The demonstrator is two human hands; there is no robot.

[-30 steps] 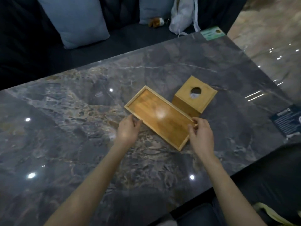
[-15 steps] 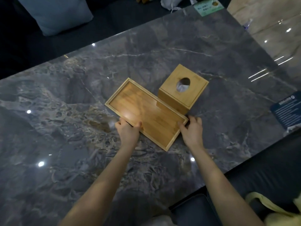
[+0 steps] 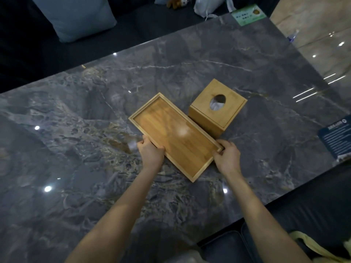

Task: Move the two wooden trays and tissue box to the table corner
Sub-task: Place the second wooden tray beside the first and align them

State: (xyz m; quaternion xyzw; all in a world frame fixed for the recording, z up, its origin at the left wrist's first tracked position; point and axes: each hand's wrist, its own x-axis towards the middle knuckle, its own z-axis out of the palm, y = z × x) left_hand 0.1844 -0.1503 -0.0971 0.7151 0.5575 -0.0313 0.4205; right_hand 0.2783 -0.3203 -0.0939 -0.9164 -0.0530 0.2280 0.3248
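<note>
A shallow rectangular wooden tray [image 3: 171, 133] lies at a slant in the middle of the dark marble table [image 3: 247, 59]. My left hand [image 3: 151, 153] grips its near-left long rim, fingers curled over the edge. My right hand [image 3: 227, 156] holds the tray's right corner, fingers on the rim. A cube-shaped wooden tissue box [image 3: 216, 109] with an oval hole and white tissue inside stands just behind the tray, touching its far long side. Only one tray is visible as such; whether a second lies under it I cannot tell.
A dark blue card [image 3: 336, 135] lies at the table's right edge and a green card [image 3: 247, 15] at the far right corner. Beyond the far edge is a dark sofa with a grey-blue cushion [image 3: 76, 16] and a white bag [image 3: 208, 4].
My left hand slid along the near-left rim toward me and closed over it. My right hand settled on the right corner. The view shifted; tray and box kept their relative places.
</note>
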